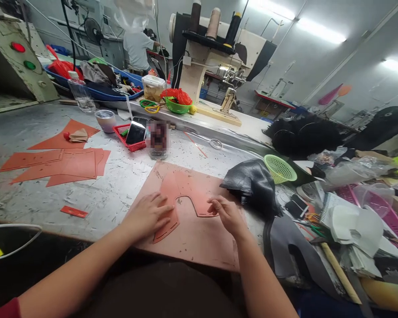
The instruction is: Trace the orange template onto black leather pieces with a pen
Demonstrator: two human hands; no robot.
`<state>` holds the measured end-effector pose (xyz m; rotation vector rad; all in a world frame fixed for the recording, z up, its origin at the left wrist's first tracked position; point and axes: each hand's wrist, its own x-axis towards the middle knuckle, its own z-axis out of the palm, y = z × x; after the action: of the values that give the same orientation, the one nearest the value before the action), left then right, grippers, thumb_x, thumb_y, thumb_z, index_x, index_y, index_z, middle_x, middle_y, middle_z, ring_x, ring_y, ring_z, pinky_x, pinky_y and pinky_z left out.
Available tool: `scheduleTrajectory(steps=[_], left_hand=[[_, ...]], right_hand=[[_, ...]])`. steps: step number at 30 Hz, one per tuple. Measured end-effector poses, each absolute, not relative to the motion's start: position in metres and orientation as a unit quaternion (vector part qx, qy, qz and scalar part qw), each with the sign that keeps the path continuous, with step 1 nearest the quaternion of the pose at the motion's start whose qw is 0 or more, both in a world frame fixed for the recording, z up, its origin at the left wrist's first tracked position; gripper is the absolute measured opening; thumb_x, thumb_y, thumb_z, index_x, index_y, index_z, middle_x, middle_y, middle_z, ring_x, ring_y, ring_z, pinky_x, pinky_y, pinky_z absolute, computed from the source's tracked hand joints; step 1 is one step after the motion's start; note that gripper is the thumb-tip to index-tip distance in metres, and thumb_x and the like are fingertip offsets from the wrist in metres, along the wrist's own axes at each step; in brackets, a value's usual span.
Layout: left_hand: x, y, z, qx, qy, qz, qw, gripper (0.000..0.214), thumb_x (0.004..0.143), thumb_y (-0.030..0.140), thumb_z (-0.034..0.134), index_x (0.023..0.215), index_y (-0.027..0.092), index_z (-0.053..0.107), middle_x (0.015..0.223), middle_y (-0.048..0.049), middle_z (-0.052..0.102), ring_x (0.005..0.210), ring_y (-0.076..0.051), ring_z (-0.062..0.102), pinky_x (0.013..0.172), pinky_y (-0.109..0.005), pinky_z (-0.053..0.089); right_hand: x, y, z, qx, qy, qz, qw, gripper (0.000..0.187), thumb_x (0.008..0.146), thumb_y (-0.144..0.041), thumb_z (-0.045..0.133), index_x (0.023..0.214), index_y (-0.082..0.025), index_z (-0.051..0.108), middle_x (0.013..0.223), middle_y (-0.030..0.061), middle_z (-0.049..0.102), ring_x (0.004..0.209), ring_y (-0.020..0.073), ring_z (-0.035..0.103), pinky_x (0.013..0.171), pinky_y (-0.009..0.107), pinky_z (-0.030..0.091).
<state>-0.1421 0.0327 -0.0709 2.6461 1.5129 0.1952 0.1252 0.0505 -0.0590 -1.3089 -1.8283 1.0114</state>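
My left hand (151, 216) lies flat with its fingers stretched over the left leg of an orange U-shaped cut piece (182, 185), which looks like leather or lining. Dark lines run along the piece's edges. It rests on a pinkish-brown board (192, 238). At the right leg of the piece is my right hand (231, 217), its fingers curled together over the edge; whatever is between them, if anything, is hidden. Just beyond the right hand, a folded black leather piece (252, 181) sits at the board's side.
More orange pieces (76, 163) lie in a stack on the left, with a small orange strip (74, 211) nearer. Behind the board stand a red basket (137, 145) with a phone, a cup (105, 120) and a sewing machine (215, 57). Clutter and a green basket (280, 168) fill the right.
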Motion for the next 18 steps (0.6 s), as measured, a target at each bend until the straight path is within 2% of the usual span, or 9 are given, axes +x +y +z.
scheduleTrajectory(steps=[2, 5, 9, 12, 15, 18], left_hand=[[-0.138, 0.037, -0.062, 0.866, 0.496, 0.032, 0.053, 0.026, 0.081, 0.036, 0.056, 0.106, 0.030, 0.063, 0.112, -0.0060, 0.056, 0.111, -0.027, 0.046, 0.092, -0.040, 0.036], [-0.132, 0.042, -0.051, 0.863, 0.502, -0.014, 0.051, 0.026, 0.078, 0.038, 0.059, 0.103, 0.029, 0.063, 0.107, -0.0063, 0.057, 0.103, -0.027, 0.051, 0.086, -0.039, 0.037], [-0.128, 0.042, -0.049, 0.860, 0.508, -0.029, 0.037, 0.027, 0.077, 0.040, 0.061, 0.103, 0.029, 0.060, 0.109, -0.0058, 0.057, 0.103, -0.026, 0.051, 0.084, -0.039, 0.034], [-0.129, 0.039, -0.054, 0.859, 0.511, -0.026, 0.030, 0.025, 0.079, 0.041, 0.059, 0.102, 0.029, 0.060, 0.112, -0.0060, 0.056, 0.106, -0.026, 0.049, 0.084, -0.038, 0.033], [-0.131, 0.037, -0.057, 0.858, 0.512, -0.026, 0.025, 0.025, 0.081, 0.042, 0.057, 0.102, 0.029, 0.060, 0.113, -0.0061, 0.056, 0.108, -0.026, 0.048, 0.084, -0.038, 0.032], [-0.131, 0.038, -0.054, 0.855, 0.516, -0.037, 0.034, 0.027, 0.080, 0.042, 0.058, 0.103, 0.030, 0.060, 0.113, -0.0060, 0.055, 0.107, -0.026, 0.048, 0.085, -0.038, 0.032]], right_hand=[[0.131, 0.043, -0.061, -0.496, -0.706, 0.377, 0.337, 0.039, 0.087, -0.050, 0.039, 0.080, -0.019, 0.061, 0.069, 0.0038, 0.062, 0.065, 0.0149, 0.059, 0.060, 0.026, 0.047], [0.114, 0.030, -0.061, -0.479, -0.726, 0.380, 0.315, 0.031, 0.089, -0.040, 0.039, 0.081, -0.019, 0.059, 0.073, 0.0033, 0.063, 0.068, 0.0140, 0.059, 0.064, 0.025, 0.046], [0.076, 0.024, -0.058, -0.450, -0.770, 0.386, 0.234, 0.016, 0.088, -0.026, 0.043, 0.082, -0.019, 0.056, 0.070, 0.0008, 0.063, 0.066, 0.0132, 0.058, 0.063, 0.024, 0.043], [0.057, 0.026, -0.057, -0.421, -0.804, 0.374, 0.191, 0.014, 0.088, -0.024, 0.044, 0.083, -0.019, 0.056, 0.072, 0.0013, 0.063, 0.067, 0.0140, 0.058, 0.062, 0.024, 0.042], [0.057, 0.031, -0.058, -0.390, -0.825, 0.363, 0.188, 0.013, 0.087, -0.024, 0.046, 0.081, -0.019, 0.057, 0.075, 0.0020, 0.064, 0.070, 0.0149, 0.059, 0.063, 0.024, 0.042], [0.082, 0.038, -0.061, -0.430, -0.800, 0.351, 0.227, 0.019, 0.088, -0.025, 0.043, 0.080, -0.019, 0.059, 0.072, 0.0017, 0.064, 0.067, 0.0144, 0.058, 0.064, 0.025, 0.043]])
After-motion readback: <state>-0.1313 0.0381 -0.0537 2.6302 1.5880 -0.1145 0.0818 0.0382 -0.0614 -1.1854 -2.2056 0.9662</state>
